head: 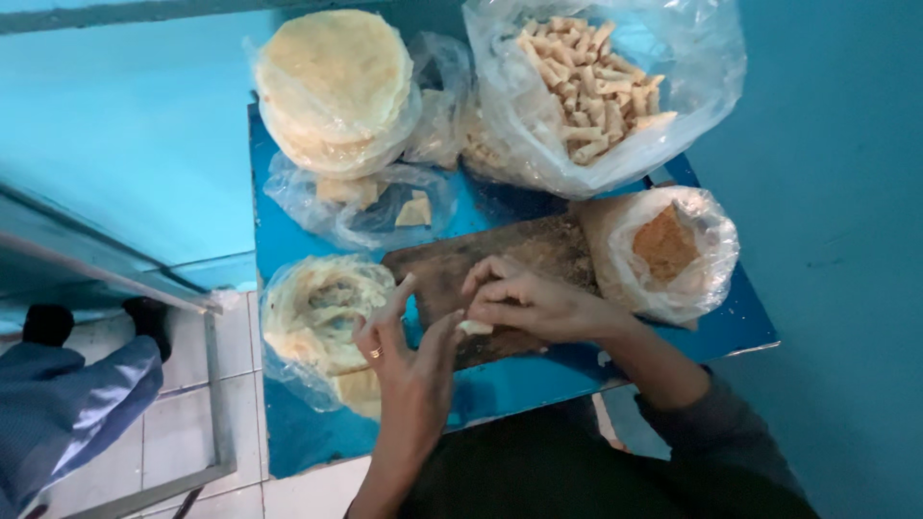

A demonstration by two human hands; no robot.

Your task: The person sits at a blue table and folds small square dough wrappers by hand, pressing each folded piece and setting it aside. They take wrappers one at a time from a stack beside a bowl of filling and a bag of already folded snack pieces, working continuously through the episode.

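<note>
Both hands meet over a small pale piece of dough (474,328) on the dark wooden board (538,255). The right hand (524,300) lies curled over the piece, fingertips bent down and pressed onto it, while the left hand (409,356), a ring on one finger, comes in from the near side with fingers loosely spread and the thumb touching the same piece. The piece sits at the board's near edge, mostly hidden under the fingers, so its exact shape cannot be told. To roll it well, a fair judgement is that the pressure should stay light and even across the fingertips, the piece kept on the board rather than slipping onto the blue table (731,327), and the left thumb steadying the end so the wrap closes tight. Just left of the board lies an open bag of soft yellowish dough (322,312); to the right, a bag of brown crumbs (665,245). Farther off stand a stack of thin round wrappers (336,82), a bag with cut scraps (385,197), and a large bag of finished rolls (586,82).
</note>
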